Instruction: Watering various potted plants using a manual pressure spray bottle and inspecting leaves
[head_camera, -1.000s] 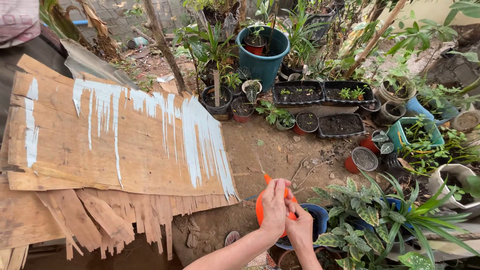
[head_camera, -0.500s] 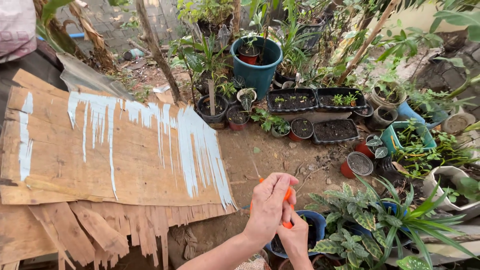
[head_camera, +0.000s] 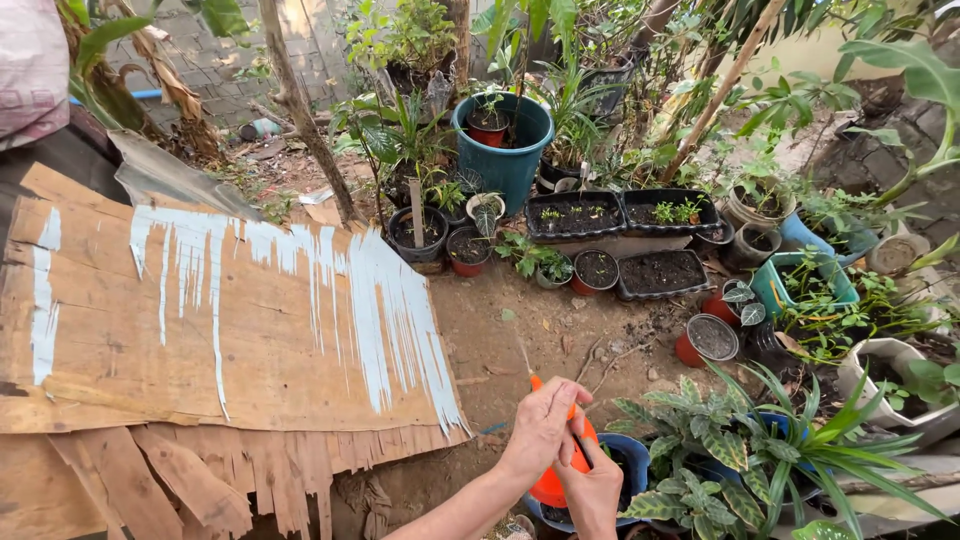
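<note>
Head camera: both hands work an orange plastic spray bottle (head_camera: 553, 480) low in the frame, above a blue plant pot (head_camera: 628, 455). Left hand (head_camera: 542, 425) curls closed over its nozzle top; right hand (head_camera: 592, 490) grips the body from below, fingers wrapped tight. Compared with half a second ago, the bottle's orange belly shows again beneath the hands, which sit slightly lower. A weathered plywood sheet streaked with pale blue paint (head_camera: 220, 320) lies left.

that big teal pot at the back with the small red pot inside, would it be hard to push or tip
Probably hard to push: the big teal pot is the largest container in view, and its base sits crowded among other plants. It looks like plastic, so likely tough rather than fragile. The small red pot resting inside could shift or topple if the big one is tilted.
</note>
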